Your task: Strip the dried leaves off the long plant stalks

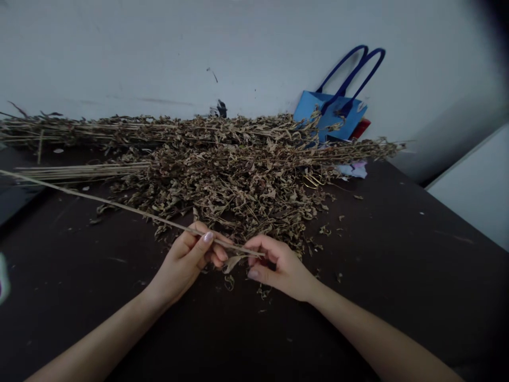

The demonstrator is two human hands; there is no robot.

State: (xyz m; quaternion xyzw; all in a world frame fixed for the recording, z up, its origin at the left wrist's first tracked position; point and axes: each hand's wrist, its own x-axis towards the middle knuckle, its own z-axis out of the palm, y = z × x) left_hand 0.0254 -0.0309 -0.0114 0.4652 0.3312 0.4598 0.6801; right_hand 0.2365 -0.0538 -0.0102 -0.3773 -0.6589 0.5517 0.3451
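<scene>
A long thin dried stem (131, 208) slants down from the far left to the middle of the head view. My left hand (191, 252) is closed on it near its lower end, thumb on top. My right hand (280, 265) is at the stem's tip, its thumb and curled forefinger apart; whether its other fingers touch the stem is hard to see. A dry leaf (234, 263) hangs below the stem between both hands. Just beyond them lies a heap of dried leaves (246, 196), with scattered leaf bits under my hands.
Bundles of dried leafy stalks (159, 130) lie along the wall. Bare stems (83, 171) stick out at the left. A blue bag (310, 109) with dark blue handles leans at the back right. Crumbs dot the dark table (397, 254). A dark flat object (18, 193) is at the left edge.
</scene>
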